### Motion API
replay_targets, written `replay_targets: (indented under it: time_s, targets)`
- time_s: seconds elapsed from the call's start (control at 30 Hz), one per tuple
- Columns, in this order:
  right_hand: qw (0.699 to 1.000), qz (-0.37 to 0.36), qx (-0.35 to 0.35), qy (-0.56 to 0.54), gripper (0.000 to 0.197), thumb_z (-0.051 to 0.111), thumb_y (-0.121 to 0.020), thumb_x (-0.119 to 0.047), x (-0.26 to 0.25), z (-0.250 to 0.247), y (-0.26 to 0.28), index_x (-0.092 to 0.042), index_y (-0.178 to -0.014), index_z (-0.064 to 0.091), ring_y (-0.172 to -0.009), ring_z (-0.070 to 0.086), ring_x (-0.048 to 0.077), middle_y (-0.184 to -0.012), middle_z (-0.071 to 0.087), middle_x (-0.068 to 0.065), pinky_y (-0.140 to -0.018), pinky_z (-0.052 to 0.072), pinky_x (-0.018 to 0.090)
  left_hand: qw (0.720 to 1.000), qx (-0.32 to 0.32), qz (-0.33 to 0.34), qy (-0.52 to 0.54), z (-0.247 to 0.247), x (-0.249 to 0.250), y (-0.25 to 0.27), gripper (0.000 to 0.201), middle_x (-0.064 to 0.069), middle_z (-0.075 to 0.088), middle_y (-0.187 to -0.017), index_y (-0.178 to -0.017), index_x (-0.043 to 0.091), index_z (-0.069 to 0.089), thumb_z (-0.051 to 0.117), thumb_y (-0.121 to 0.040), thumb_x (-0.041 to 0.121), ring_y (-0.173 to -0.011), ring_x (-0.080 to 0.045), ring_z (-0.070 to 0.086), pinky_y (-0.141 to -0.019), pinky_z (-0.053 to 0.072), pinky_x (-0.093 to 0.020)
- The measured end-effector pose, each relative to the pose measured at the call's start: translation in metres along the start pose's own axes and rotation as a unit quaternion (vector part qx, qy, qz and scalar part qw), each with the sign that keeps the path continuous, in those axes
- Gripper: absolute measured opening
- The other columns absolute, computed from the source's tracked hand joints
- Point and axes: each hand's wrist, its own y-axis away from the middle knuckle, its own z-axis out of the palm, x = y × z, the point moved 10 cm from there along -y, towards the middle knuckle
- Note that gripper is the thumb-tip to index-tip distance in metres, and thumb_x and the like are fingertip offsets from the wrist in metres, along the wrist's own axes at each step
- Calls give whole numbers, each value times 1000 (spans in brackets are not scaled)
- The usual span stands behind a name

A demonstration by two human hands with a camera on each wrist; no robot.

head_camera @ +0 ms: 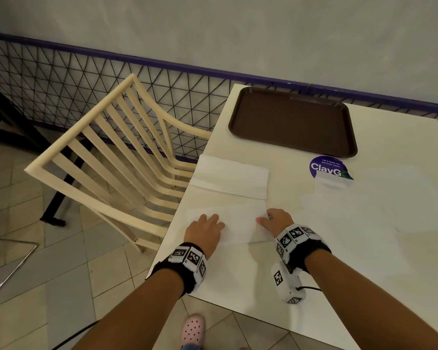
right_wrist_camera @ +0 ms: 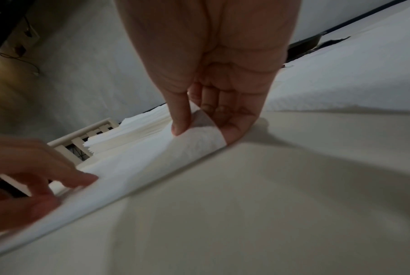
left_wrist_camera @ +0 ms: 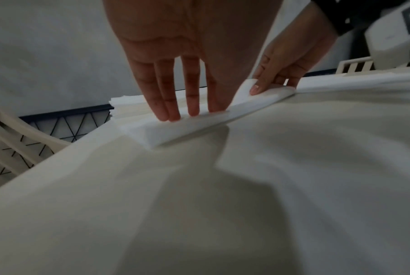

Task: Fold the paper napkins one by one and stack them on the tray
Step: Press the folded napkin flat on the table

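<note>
Right now our left hand (head_camera: pixel 204 229) presses flat, fingers spread, on the napkin (head_camera: pixel 238 223) at the counter's (head_camera: pixel 364 261) 7 o'clock; our right hand (head_camera: pixel 276 219) pinches its corner. Thin paper could tear or crease crookedly if we tug unevenly. At 12 o'clock, the tray (head_camera: pixel 292 121) holds none.

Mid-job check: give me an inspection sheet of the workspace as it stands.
Surface: white table, napkins spread at right.
Job's things: napkin mid-fold at near left edge; napkin stack behind it; brown tray at far side, nothing on it.
Clutter: purple sticker, partly covered by a napkin.
Grippers: left hand presses napkin flat; right hand pinches its edge.
Cables: black cable from the right wrist unit.
Surroundings: cream chair, mesh fence, tiled floor.
</note>
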Motion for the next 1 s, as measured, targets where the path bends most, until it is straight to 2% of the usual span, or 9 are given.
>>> replay_targets:
  time_s: [0.03, 0.07, 0.17, 0.27, 0.37, 0.43, 0.57, 0.83, 1.0]
  targets:
    - [1000, -2, -5, -22, 25, 52, -94, -29, -1, 0, 3, -7, -103, 57, -106, 54, 29, -103, 61, 11, -78, 43, 28, 1000, 1, -3, 6, 1, 1, 1, 37, 0, 34, -140, -138, 20, 36, 30, -101, 21, -122, -22, 38, -88, 40, -30]
    - [999, -3, -3, -47, 41, 51, -95, -31, -2, -1, 8, -6, -127, 47, -119, 51, 31, -124, 55, 15, -93, 42, 31, 1000, 4, -4, 9, 1, 2, 1, 37, 0, 34, -141, -138, 20, 37, 28, -102, 24, -122, -22, 38, -87, 41, -29]
    - [996, -73, 42, 4, 63, 46, -96, -33, -20, -7, 29, -12, -149, 17, -133, 37, 31, -146, 30, 18, -111, 31, 36, 1000, 6, -10, 10, 3, 3, 3, 39, 0, 32, -143, -139, 20, 35, 27, -102, 27, -124, -22, 37, -87, 43, -29]
    - [948, -210, 53, 232, 57, 28, -102, -30, -50, 17, 60, -12, -151, 5, -147, 8, 24, -159, 2, 11, -120, 7, 33, 1000, 10, -19, 5, 6, 3, 5, 41, 0, 30, -145, -142, 20, 32, 26, -102, 29, -125, -22, 36, -92, 43, -30]
    - [919, -272, -29, 285, 54, 10, -102, -32, -61, 60, 85, -11, -151, 0, -148, -7, 20, -159, -9, 6, -119, -7, 31, 1000, -3, -14, -5, 14, 4, 2, 40, -1, 29, -146, -141, 19, 33, 28, -102, 25, -127, -25, 34, -98, 42, -33]
    - [907, -274, -79, 309, 61, -2, -98, -39, -58, 83, 90, -10, -151, -1, -148, -7, 19, -159, -10, 5, -119, -6, 33, 1000, -10, -1, -22, 18, 8, 2, 38, -2, 30, -146, -138, 16, 37, 32, -100, 17, -127, -28, 34, -100, 41, -35]
    - [899, -263, -99, 337, 52, 15, -104, -25, -45, 97, 90, -9, -151, 0, -148, -4, 19, -159, -9, 5, -120, 1, 36, 999, 26, -43, -7, 11, 7, 6, 44, -2, 32, -146, -143, 18, 32, 37, -99, 18, -126, -26, 39, -94, 47, -30]
    - [930, -199, -79, 300, 50, 13, -104, -20, 1, 57, 85, -8, -151, 1, -148, -3, 15, -160, -9, 3, -120, 0, 31, 998, 12, -59, -7, 10, 7, 11, 46, -2, 21, -149, -147, 19, 17, 29, -102, 22, -130, -25, 31, -97, 42, -29]
    - [932, -189, -89, 298, 50, 15, -104, -19, 9, 47, 82, -12, -151, 3, -149, -1, 15, -160, -6, 3, -120, -1, 31, 999, 0, -13, -30, 5, 31, 21, 60, -4, 14, -152, -149, 21, 11, 34, -96, 2, -133, -28, 27, -102, 38, -33]
